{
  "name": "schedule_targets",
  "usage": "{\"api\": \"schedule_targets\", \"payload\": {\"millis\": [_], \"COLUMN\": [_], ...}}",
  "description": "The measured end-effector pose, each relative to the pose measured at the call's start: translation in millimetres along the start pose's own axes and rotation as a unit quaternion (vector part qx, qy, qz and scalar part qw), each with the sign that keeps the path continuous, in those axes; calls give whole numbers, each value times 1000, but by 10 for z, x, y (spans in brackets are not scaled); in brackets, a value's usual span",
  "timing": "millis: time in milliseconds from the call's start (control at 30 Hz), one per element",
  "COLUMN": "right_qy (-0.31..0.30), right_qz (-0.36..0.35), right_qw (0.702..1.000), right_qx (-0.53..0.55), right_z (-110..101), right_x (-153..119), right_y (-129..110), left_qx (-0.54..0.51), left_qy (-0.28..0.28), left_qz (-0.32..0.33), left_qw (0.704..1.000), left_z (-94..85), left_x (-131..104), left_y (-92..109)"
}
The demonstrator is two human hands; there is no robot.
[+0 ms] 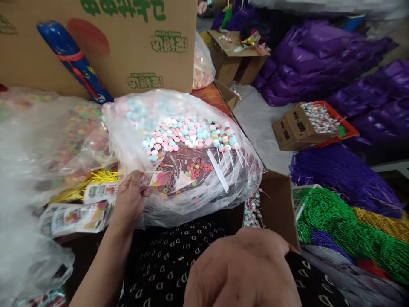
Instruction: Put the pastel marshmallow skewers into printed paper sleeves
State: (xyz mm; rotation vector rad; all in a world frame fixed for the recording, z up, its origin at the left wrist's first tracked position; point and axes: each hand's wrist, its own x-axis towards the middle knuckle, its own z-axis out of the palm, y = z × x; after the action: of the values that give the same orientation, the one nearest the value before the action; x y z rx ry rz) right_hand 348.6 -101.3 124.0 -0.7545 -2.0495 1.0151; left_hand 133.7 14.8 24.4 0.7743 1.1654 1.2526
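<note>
1. Left hand (129, 200) closed in a pinch on a small printed packet (159, 179) at the near edge of the clear plastic bag (182, 153).
2. Bag resting on the desk (212, 96), right in front, open, heaped with pastel candy skewers (191, 134); white sticks pointing right.
3. Right hand (246, 273) low in the foreground, back upward, fingers curled under; grip hidden, cannot tell whether anything is held.
4. Gold twist ties (92, 183) and flat printed packets (75, 215) just left of the left hand.
5. Cardboard box (121, 42) standing behind the bag.
6. Green bead strands (338, 230) and purple bead strands (338, 175) piled at right.
</note>
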Motion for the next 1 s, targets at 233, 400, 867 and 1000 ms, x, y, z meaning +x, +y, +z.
{"api": "schedule_targets", "payload": {"millis": [233, 400, 867, 1000], "right_qy": [319, 134, 214, 358], "right_qz": [243, 508, 523, 350], "right_qw": [903, 736, 706, 833], "right_qx": [-158, -427, -427, -236], "right_z": [-480, -700, -639, -569], "right_x": [11, 72, 11, -208], "right_y": [935, 1581, 1759, 1629], "left_qx": [-108, -117, -211, -204], "left_qy": [-77, -38, -85, -50], "left_qz": [-56, -65, -48, -68], "left_qw": [990, 990, 973, 975], "left_z": [81, 15, -98, -128], "left_x": [-7, 22, 113, 139], "left_y": [68, 8, -60, -105]}}
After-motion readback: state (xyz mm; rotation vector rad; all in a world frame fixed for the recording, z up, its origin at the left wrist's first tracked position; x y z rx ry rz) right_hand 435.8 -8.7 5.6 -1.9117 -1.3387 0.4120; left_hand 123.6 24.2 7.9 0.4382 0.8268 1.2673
